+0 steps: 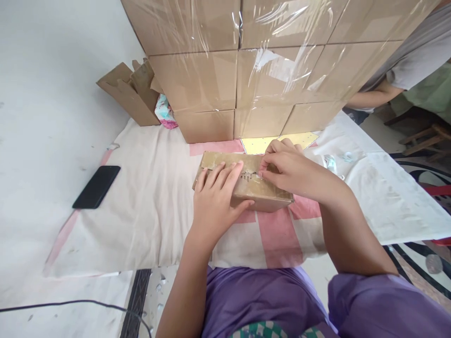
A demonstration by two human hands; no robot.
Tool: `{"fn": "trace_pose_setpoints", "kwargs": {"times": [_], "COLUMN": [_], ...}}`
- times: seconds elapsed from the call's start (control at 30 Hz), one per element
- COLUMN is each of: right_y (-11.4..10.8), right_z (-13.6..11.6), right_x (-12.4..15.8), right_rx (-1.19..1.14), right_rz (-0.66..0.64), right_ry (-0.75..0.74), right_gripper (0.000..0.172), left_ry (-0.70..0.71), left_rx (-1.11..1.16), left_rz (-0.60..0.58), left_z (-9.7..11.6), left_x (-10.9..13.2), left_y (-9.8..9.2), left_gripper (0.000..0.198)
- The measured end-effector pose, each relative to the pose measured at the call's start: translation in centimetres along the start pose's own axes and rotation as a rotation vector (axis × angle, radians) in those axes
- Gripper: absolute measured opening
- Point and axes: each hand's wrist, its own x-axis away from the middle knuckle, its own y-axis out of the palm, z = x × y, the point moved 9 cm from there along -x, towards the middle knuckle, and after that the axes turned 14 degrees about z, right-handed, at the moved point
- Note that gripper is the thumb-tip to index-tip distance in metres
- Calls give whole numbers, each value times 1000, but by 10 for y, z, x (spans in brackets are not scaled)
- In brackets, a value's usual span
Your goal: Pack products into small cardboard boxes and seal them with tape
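Observation:
A small brown cardboard box (262, 205) lies on the cloth in front of me, its top covered with shiny tape. Along the seam of its lid runs a ragged torn patch (247, 176). My left hand (216, 197) rests on the left part of the lid, fingers stretched out and the thumb along the near edge. At the right end of the torn patch, my right hand (287, 166) pinches a tiny whitish bit that looks like tape between thumb and forefinger. Its other fingers curl above the lid.
Behind the box rises a stack of film-wrapped cartons (200, 80). A black phone (97, 187) lies at left, near an opened carton (132, 96) and a colourful packet (165, 111). A yellow sheet (259, 145) lies under the stack's edge. Another person's arm (375, 95) shows at right, near a wooden stool (430, 138).

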Motion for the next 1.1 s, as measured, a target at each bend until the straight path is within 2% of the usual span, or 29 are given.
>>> {"fn": "trace_pose_setpoints", "kwargs": {"times": [0.27, 0.57, 0.67, 0.73, 0.83, 0.93, 1.1], "right_y": [3, -3, -3, -7, -15, -12, 10], "right_z": [1, -8, -4, 3, 16, 29, 39], "right_x": [0, 9, 9, 8, 10, 13, 17], "right_rx": [49, 195, 214, 246, 263, 166, -183], "right_rz": [44, 173, 195, 255, 368, 382, 250], "right_ry": [5, -14, 26, 76, 151, 230, 311], "right_gripper": [22, 20, 18, 18, 31, 34, 35], "left_ry": [-9, -3, -6, -7, -11, -14, 4], "left_rx": [-16, -19, -20, -19, -24, -25, -36], "left_rz": [-1, 11, 7, 6, 3, -4, -54], "left_z": [0, 1, 1, 1, 0, -1, 6], "left_x": [1, 1, 1, 1, 2, 3, 0], "left_y": [1, 0, 0, 0, 2, 3, -2], "left_gripper": [82, 80, 80, 79, 79, 79, 77]}}
